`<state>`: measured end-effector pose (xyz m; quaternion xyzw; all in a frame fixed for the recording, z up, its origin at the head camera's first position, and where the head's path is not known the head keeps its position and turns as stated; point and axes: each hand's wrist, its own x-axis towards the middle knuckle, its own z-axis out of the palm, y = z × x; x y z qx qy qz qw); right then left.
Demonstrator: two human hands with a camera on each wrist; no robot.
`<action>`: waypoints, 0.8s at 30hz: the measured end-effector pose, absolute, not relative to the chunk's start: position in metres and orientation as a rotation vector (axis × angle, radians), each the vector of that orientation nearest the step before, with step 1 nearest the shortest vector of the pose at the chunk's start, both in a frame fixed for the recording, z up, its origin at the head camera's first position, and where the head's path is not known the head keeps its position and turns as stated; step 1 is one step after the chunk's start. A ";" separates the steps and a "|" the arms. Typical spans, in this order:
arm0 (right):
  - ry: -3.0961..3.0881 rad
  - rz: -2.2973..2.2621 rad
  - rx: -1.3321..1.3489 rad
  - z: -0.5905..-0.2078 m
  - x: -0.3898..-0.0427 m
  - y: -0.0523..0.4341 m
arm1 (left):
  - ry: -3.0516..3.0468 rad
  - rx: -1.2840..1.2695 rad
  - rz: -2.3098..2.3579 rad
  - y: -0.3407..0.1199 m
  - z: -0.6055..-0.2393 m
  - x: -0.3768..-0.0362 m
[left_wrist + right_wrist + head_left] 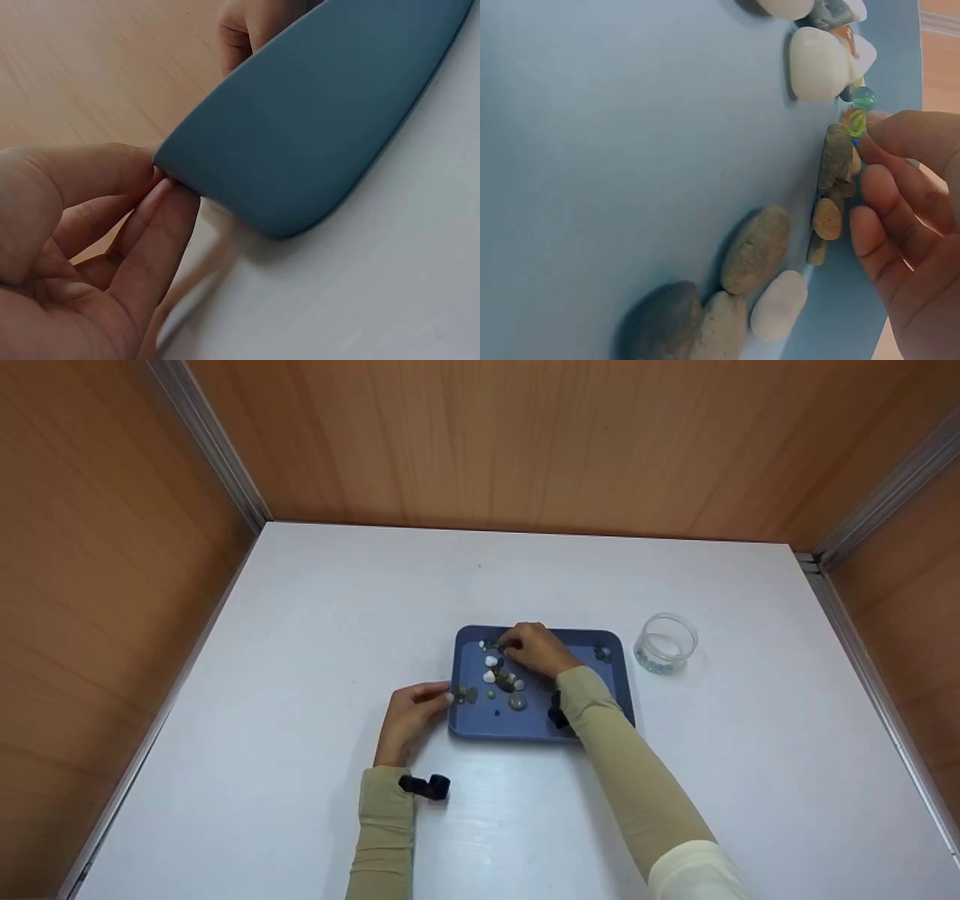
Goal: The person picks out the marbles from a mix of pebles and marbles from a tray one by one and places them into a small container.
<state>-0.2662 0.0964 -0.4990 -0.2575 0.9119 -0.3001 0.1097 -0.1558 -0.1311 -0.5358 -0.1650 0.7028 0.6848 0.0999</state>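
Right hand [536,649] is in over the far left part of the blue tray [592,712], thumb and fingertip closing on a small yellow-green glass marble [855,121] that sits tight against the tray's wall among the stones [756,249]. The left hand [411,712] pinches the tray's left rim between thumb and fingers, steadying it on the white tabletop [300,622].

The risks as I read them: that marble is round and smooth and wedged beside a flat brown stone, so a shallow pinch could squirt it out and send it rolling across the tray floor or over the low rim. Fingers could also catch a pebble along with it, or nudge the second, bluish marble [863,95] lying right next to it. If the left hand tips the rim it holds, the loose stones and marbles could slide.

The count: one tray, one clear round jar [667,641] standing to the right of the tray and apart from it, with several marbles in its bottom, too small to number. Two marbles show clearly in the right wrist view. Stones there: I make it ten or so, white, grey and brown, some cut off by the frame edge. A couple more small things sit in the tray's far right corner [602,654], too small to tell apart.
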 end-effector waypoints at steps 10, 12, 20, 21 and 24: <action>2.701 -0.824 -0.732 -0.502 -0.266 0.093 | 2.053 -0.470 2.061 -0.131 -0.537 -0.155; 2.703 -0.825 -0.738 -0.502 -0.266 0.093 | 2.048 -0.471 2.065 -0.131 -0.537 -0.155; 2.701 -0.812 -0.768 -0.503 -0.266 0.094 | 2.042 -0.478 2.082 -0.130 -0.536 -0.154; 2.702 -0.805 -0.771 -0.503 -0.266 0.094 | 2.043 -0.479 2.080 -0.130 -0.536 -0.154; 2.701 -0.794 -0.775 -0.504 -0.265 0.094 | 2.039 -0.473 2.081 -0.130 -0.536 -0.154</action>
